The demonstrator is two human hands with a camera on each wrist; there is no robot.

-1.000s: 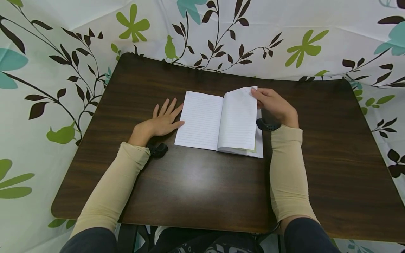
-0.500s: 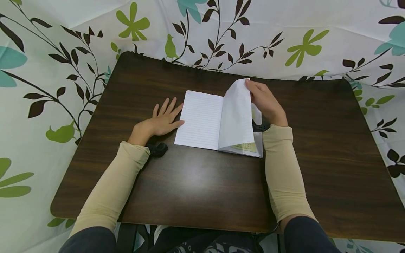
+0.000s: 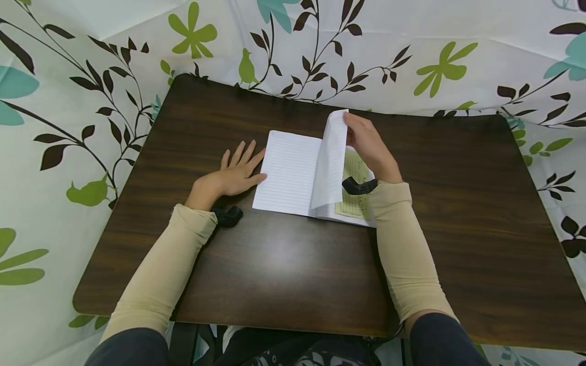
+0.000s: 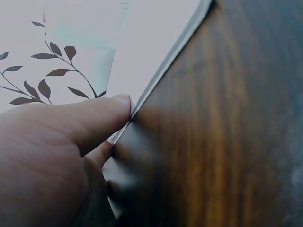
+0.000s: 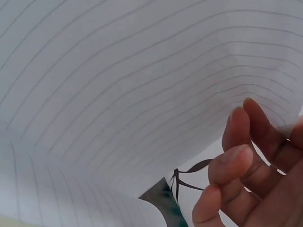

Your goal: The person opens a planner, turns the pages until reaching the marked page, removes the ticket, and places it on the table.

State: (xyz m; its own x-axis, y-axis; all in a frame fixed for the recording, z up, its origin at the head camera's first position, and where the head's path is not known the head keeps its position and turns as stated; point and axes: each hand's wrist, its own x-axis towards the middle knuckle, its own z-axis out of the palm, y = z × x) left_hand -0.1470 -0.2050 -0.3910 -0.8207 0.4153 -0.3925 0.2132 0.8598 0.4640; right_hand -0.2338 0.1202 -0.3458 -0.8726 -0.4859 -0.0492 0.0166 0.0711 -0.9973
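An open lined notebook (image 3: 292, 173) lies at the middle of the table. My right hand (image 3: 372, 147) pinches the far outer corner of a raised page (image 3: 330, 162), which stands curved above the notebook's right side. In the right wrist view the lined underside of the page (image 5: 132, 85) arches over, with my right fingers (image 5: 235, 127) at its corner. A yellow-green sheet (image 3: 352, 208) shows beneath the page, partly covered by my right wrist. My left hand (image 3: 231, 175) rests with fingers spread, its thumb and index fingertip at the notebook's left edge (image 4: 156, 80).
The dark wood table (image 3: 284, 274) extends around the notebook on all sides. Behind it hangs a white cloth (image 3: 366, 30) with leaf, flower and bird prints. A black wrist camera (image 3: 229, 217) sits at the left wrist, close over the table.
My right hand has moved left and slightly away from me, lifting the page upright and leftward. More of the yellow-green sheet now shows. The left hand has stayed in place.
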